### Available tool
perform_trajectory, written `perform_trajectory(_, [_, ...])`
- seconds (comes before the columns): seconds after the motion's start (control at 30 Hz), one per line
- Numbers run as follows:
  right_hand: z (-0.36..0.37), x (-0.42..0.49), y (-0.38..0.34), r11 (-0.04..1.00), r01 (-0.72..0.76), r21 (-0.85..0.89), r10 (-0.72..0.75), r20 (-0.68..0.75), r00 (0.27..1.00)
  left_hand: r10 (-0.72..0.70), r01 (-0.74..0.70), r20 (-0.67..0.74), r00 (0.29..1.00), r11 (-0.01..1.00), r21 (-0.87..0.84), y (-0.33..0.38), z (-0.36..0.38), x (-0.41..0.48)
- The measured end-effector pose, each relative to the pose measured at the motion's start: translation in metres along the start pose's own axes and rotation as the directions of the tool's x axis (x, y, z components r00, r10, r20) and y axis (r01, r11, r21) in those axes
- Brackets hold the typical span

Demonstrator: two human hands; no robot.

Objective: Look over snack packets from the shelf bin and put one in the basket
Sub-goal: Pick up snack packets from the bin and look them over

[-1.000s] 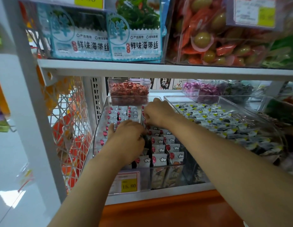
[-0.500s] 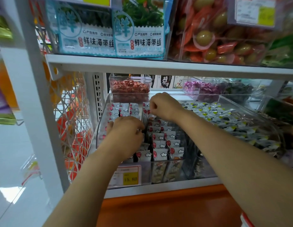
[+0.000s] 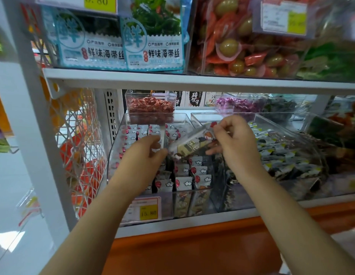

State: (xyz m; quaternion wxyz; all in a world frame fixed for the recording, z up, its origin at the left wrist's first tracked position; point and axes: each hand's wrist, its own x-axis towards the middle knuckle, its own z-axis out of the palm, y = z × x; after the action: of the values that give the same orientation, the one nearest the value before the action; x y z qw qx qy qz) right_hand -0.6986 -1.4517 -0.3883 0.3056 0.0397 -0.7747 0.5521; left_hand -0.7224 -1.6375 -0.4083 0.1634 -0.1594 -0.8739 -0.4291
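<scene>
A clear plastic shelf bin on the lower shelf holds several rows of small white snack packets with red balloon prints. Above the bin I hold one long snack packet lifted and tilted. My right hand pinches its upper right end. My left hand grips its lower left end, fingers curled. No basket is in view.
A second clear bin of dark packets stands to the right. A small tub of red sweets sits behind. The upper shelf carries seaweed bags and egg packs. A yellow price tag marks the bin front. White mesh rack at left.
Both hands were down among the packets in the bin. Now they have risen, drawing one long packet out and holding it stretched between them above the rows.
</scene>
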Motion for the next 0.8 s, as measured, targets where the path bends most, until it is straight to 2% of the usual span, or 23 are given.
perform_trajectory(0.17, [-0.011, -0.018, 0.003, 0.918, -0.22, 0.329, 0.22, 0.039, 0.975, -0.061, 0.076, 0.077, 0.995, 0.973, -0.218, 0.009, -0.002, -0.009])
perform_trajectory(0.27, [-0.015, -0.023, 0.005, 0.832, -0.309, 0.461, 0.298, 0.098, 0.949, -0.152, 0.196, 0.139, 0.979, 0.89, -0.411, 0.012, -0.003, -0.011])
perform_trajectory(0.4, [-0.017, -0.026, 0.008, 0.748, -0.383, 0.542, 0.343, 0.179, 0.922, -0.223, 0.314, 0.222, 0.949, 0.723, -0.616, 0.014, -0.005, -0.015])
perform_trajectory(0.5, [-0.018, -0.026, 0.007, 0.65, -0.443, 0.617, 0.377, 0.245, 0.893, -0.265, 0.362, 0.249, 0.932, 0.623, -0.693, 0.012, -0.005, -0.015])
perform_trajectory(0.67, [-0.017, -0.025, 0.005, 0.489, -0.512, 0.706, 0.4, 0.34, 0.851, -0.3, 0.398, 0.293, 0.908, 0.399, -0.826, 0.009, -0.005, -0.011])
perform_trajectory(0.8, [-0.018, -0.025, 0.007, 0.514, -0.505, 0.693, 0.392, 0.334, 0.857, -0.312, 0.399, 0.303, 0.901, 0.316, -0.861, 0.009, -0.005, -0.011])
